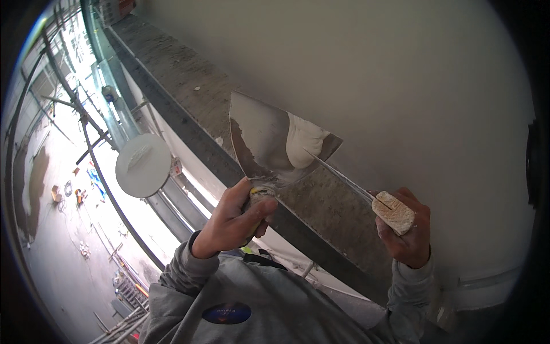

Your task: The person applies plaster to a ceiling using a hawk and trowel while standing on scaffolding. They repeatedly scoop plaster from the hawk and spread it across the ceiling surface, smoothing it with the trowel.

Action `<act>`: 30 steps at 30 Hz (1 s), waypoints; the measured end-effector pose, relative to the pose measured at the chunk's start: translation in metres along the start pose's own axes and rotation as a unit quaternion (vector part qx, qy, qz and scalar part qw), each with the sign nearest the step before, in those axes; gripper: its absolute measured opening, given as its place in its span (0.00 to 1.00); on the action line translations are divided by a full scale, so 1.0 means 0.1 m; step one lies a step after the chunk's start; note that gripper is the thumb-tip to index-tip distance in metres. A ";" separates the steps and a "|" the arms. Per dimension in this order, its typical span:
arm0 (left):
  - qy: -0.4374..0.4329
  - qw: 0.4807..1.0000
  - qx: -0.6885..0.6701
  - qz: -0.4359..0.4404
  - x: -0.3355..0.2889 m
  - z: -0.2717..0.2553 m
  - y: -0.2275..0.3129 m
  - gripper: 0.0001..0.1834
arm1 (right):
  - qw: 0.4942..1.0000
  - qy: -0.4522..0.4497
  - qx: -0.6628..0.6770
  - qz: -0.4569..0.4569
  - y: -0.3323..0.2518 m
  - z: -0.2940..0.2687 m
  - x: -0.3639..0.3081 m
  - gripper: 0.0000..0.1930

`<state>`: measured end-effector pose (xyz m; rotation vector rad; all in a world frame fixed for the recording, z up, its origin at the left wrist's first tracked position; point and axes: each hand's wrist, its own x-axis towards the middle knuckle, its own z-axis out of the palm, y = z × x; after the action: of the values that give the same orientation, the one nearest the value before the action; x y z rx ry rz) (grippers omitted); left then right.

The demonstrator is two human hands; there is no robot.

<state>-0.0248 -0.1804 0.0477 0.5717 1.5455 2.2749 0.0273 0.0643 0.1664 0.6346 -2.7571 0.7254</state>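
Note:
My left hand point(232, 222) is wrapped round the handle of a wide putty knife point(258, 135), whose flared blade faces up. White filler coats part of that blade, and a thick dollop point(303, 140) sits toward its right side. My right hand point(413, 232) grips a second putty knife point(394, 212) by its pale, filler-crusted handle. This one shows nearly edge-on, with its blade tip at the dollop; whether it touches cannot be told. Most of the left handle is hidden by my fingers.
A smooth pale wall point(372, 63) rises ahead and right. At its foot runs a rough, dusty ledge point(166, 63) with a dark metal edge point(172, 114). A round white disc-shaped thing point(143, 166) and scaffold poles point(86, 117) stand left, above a littered floor point(57, 275) far below.

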 end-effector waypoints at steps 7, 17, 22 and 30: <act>0.028 0.999 0.039 0.009 -0.17 0.37 -0.03 0.15 | 0.996 -0.009 -0.022 -0.083 0.14 -0.11 -0.20 0.25; 0.036 0.998 0.055 -0.002 -0.31 1.06 -0.02 0.15 | 0.996 -0.054 0.060 0.047 0.57 -0.32 -0.85 0.19; 0.107 0.993 0.044 0.002 -0.42 1.27 -0.05 0.15 | 0.930 0.016 0.175 0.322 0.58 -0.73 -1.04 0.17; 0.217 0.973 -0.027 0.069 -0.62 1.19 -0.27 0.11 | 0.797 0.437 0.417 0.023 0.95 -1.34 -1.43 0.15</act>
<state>0.0900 -0.1051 0.0529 0.1737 1.6687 2.6718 0.1236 0.2573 0.1965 0.2250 -1.5203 1.7303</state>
